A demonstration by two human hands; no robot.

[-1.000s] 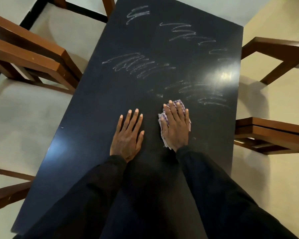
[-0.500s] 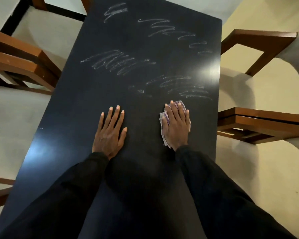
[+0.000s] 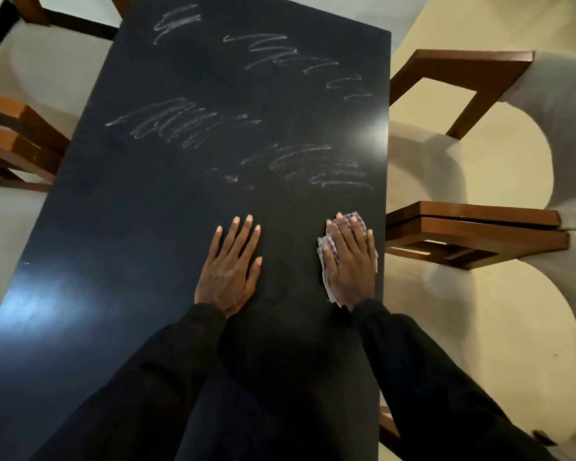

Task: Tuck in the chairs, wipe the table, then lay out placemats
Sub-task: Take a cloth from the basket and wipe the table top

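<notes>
A long black table [image 3: 140, 207] runs away from me, marked with several patches of white chalk scribble [image 3: 313, 164]. My right hand [image 3: 351, 264] lies flat with straight fingers on a checked cloth [image 3: 328, 241], pressing it onto the table close to the right edge. My left hand [image 3: 230, 267] rests flat on the bare tabletop, fingers spread, a little to the left of the cloth. Both arms are in black sleeves. The nearest scribble lies just beyond my right fingertips.
Wooden chairs with pale seats stand along both long sides: two on the right [image 3: 473, 234] [image 3: 463, 81] close against the table edge, others on the left [image 3: 17, 144]. Another chair frame [image 3: 64, 18] shows at the far left corner. The floor is cream.
My right hand has slid the cloth rightward, closer to the table's right edge. My left hand stays flat on the table. My view has shifted, so the table sits differently in the frame.
</notes>
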